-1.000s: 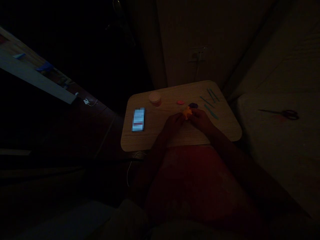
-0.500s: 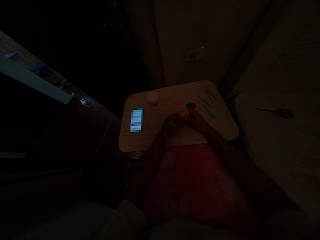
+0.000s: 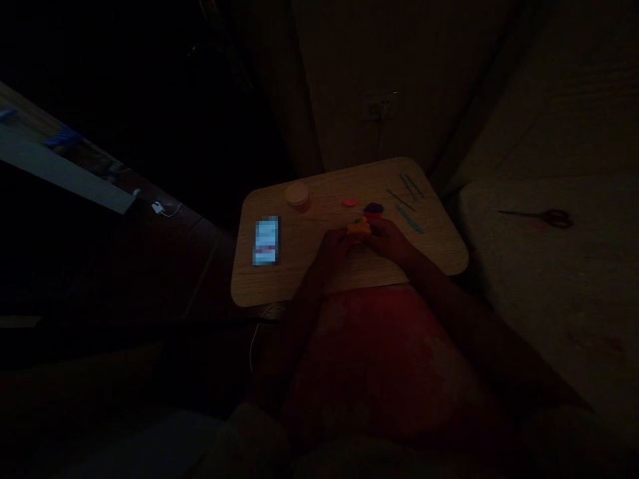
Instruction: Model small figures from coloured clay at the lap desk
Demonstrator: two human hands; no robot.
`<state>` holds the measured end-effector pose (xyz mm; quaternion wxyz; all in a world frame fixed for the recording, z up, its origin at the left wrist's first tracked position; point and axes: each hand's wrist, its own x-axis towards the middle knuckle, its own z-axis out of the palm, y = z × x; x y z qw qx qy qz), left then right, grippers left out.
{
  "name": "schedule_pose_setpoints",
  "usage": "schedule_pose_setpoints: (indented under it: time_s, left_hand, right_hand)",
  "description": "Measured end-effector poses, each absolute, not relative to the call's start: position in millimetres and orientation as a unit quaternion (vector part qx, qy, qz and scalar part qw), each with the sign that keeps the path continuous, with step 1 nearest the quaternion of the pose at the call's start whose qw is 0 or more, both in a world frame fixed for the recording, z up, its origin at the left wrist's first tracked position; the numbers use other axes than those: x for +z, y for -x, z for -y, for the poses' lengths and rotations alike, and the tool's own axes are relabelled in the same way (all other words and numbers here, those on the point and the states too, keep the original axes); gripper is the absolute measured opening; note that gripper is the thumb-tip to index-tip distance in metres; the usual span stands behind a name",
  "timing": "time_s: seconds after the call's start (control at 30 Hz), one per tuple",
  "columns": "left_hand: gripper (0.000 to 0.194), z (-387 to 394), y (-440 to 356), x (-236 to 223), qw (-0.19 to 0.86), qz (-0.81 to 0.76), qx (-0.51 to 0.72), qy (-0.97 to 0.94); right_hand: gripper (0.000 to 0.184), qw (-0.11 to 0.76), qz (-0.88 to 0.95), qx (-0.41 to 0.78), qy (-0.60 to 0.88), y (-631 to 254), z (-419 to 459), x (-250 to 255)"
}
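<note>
The room is very dark. My left hand (image 3: 333,247) and my right hand (image 3: 389,239) meet over a small wooden table (image 3: 299,279), both closed around an orange lump of clay (image 3: 358,228) held between the fingertips. Just beyond it lie a dark purple clay piece (image 3: 373,208) and a pink clay piece (image 3: 349,202). Several thin teal modelling tools (image 3: 409,199) lie to the right of my hands.
A lit phone (image 3: 265,241) lies on the table's left part, with a small round pink-lidded tub (image 3: 298,197) behind it. Scissors (image 3: 542,216) rest on the pale bed surface at right. A wall socket (image 3: 377,106) is behind the table. My red-clothed lap is below.
The view has drifted so everything sits slightly further left. My hands have kept working the orange clay, turning it a little between the fingers.
</note>
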<state>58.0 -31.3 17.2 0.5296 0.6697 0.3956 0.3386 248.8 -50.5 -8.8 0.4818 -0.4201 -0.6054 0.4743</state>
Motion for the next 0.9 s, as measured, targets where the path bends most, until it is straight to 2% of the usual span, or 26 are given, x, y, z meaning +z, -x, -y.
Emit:
schedule_pose_setpoints:
  time_s: [0.23,0.53,0.7,0.9]
  left_hand:
    - [0.067,26.6,-56.7,13.0,0.543,-0.394,0.341,-0.658]
    - [0.058,30.4,-59.1,17.0,0.452,-0.406,0.281,-0.743]
    - [0.047,28.9,-57.3,15.6,0.437,-0.388,0.291,-0.758]
    - [0.047,28.8,-55.7,14.0,0.446,-0.338,0.309,-0.77]
  right_hand:
    - [0.045,0.513,0.556,0.516,0.401,-250.3,52.2,-6.5]
    - [0.033,0.482,0.617,0.489,0.385,-250.8,46.2,-8.1]
    - [0.041,0.523,0.52,0.563,0.374,-248.6,46.1,-12.2]
    - [0.056,0.532,0.503,0.55,0.402,-248.1,44.8,-10.6]
